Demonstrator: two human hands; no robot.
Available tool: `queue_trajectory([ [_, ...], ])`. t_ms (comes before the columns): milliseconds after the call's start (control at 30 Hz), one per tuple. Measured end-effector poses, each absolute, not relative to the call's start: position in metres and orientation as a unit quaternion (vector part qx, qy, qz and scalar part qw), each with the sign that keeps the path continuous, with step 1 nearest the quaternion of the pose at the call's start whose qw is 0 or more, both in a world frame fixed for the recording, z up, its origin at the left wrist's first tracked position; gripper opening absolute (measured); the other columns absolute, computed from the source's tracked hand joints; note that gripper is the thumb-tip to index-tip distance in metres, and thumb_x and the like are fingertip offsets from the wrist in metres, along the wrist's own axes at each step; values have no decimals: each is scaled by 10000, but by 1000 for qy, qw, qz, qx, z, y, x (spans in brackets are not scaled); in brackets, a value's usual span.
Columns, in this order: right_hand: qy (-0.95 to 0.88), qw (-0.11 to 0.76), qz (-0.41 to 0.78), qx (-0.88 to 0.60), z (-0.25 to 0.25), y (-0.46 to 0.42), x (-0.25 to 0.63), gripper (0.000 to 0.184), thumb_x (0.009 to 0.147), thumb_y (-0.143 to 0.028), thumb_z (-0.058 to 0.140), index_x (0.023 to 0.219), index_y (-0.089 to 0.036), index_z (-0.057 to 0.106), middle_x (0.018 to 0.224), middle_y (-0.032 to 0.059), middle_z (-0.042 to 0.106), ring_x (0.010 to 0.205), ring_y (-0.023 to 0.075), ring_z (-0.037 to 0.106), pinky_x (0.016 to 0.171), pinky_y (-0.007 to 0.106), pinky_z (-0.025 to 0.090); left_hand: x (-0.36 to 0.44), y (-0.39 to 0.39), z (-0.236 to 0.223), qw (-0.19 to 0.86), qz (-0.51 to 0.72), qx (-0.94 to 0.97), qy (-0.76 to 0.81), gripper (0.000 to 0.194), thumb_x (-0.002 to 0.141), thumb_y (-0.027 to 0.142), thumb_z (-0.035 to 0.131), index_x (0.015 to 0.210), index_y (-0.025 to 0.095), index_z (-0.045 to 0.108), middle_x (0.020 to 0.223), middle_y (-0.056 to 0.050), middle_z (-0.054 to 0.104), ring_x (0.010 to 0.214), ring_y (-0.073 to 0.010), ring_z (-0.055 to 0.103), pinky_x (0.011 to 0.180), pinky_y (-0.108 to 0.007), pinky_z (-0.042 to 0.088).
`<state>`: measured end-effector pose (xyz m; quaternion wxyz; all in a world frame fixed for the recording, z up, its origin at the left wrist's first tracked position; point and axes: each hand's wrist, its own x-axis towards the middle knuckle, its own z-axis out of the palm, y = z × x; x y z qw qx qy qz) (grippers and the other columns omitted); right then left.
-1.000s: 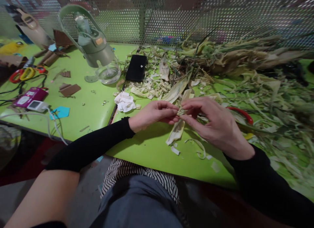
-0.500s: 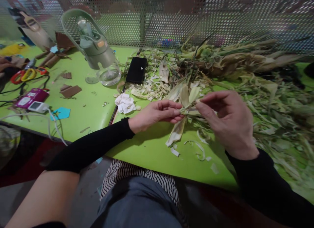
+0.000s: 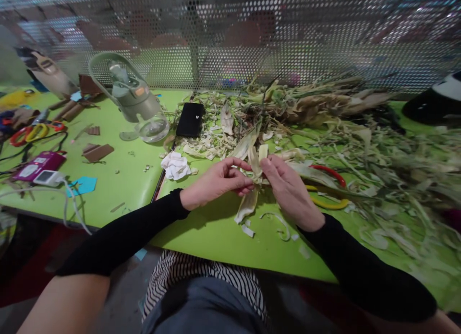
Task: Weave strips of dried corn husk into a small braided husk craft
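Right thumb and fingers pinch together on the upper end of a pale husk, as the left hand (image 3: 216,181) clasps the husk (image 3: 247,207) around its middle, thumb pressed in and index finger stretched above. The right hand (image 3: 293,190) leans in from the right, its fingertips hiding part of the strip. The husk lies just right of the center of the frame, cream to yellow-green, dry and creased, knotted or bunched between the hands; which of the two cannot be told. Two flat, ribbed ends stand up above the bunch, and a broad tail slants down toward the green table (image 3: 201,243).

Small white scraps and a curled sliver (image 3: 279,221) lie just below. Loose strips crowd up to the right hand, partly covering a red handle (image 3: 329,174) and a yellow handle (image 3: 329,204) near the wrist. A heap (image 3: 324,101) of dried leaves fills the upper right, in front of a mesh screen (image 3: 173,51).

Shreds (image 3: 201,149) lie behind the hands, beside a black slab (image 3: 190,119). A crumpled tissue (image 3: 175,166) sits left of center, below a tilted-looking bottle (image 3: 131,101). At far left are scissors (image 3: 37,132), a magenta box (image 3: 40,166) and blue paper (image 3: 82,185).
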<state>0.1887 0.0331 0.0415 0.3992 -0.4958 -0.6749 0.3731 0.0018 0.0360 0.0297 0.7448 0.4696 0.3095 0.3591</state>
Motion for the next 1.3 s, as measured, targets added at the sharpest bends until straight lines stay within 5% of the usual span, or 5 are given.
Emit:
queue_trajectory([
  [300, -617, 367, 562, -410, 38, 37, 198, 310, 837, -512, 769, 864, -209, 708, 774, -10, 665, 686, 129, 603, 646, 267, 500, 1, 33, 34, 709, 337, 520, 336, 348, 801, 270, 808, 987, 143, 543, 666, 69, 615, 587, -52, 565, 641, -223, 452],
  [533, -516, 532, 515, -431, 33, 41, 200, 274, 816, -479, 805, 844, -232, 688, 710, -44, 551, 596, 91, 443, 529, 226, 410, -2, 30, 42, 717, 331, 527, 314, 255, 886, 217, 706, 1085, 136, 566, 743, 37, 642, 657, -65, 597, 692, -229, 469],
  [900, -653, 461, 425, -425, 49, 32, 195, 334, 884, -532, 708, 797, -211, 677, 758, -9, 583, 642, 122, 533, 568, 262, 486, -1, 23, 43, 724, 268, 561, 299, 578, 861, 252, 755, 1352, 157, 466, 849, 5, 649, 789, -108, 623, 747, -250, 471],
  [1200, -708, 410, 383, -430, 43, 30, 195, 473, 930, -517, 653, 1279, -213, 555, 822, 30, 694, 753, 204, 689, 612, 314, 559, 2, 30, 37, 707, 365, 517, 317, 291, 896, 314, 713, 1088, 124, 604, 821, -15, 682, 752, -107, 669, 755, -266, 516],
  [1300, -725, 411, 339, -437, 46, 30, 196, 350, 931, -485, 649, 1156, -222, 601, 894, 51, 685, 773, 202, 675, 641, 337, 572, 2, 31, 39, 707, 357, 505, 343, 263, 869, 320, 746, 948, 123, 591, 750, 4, 669, 685, -93, 640, 716, -262, 509],
])
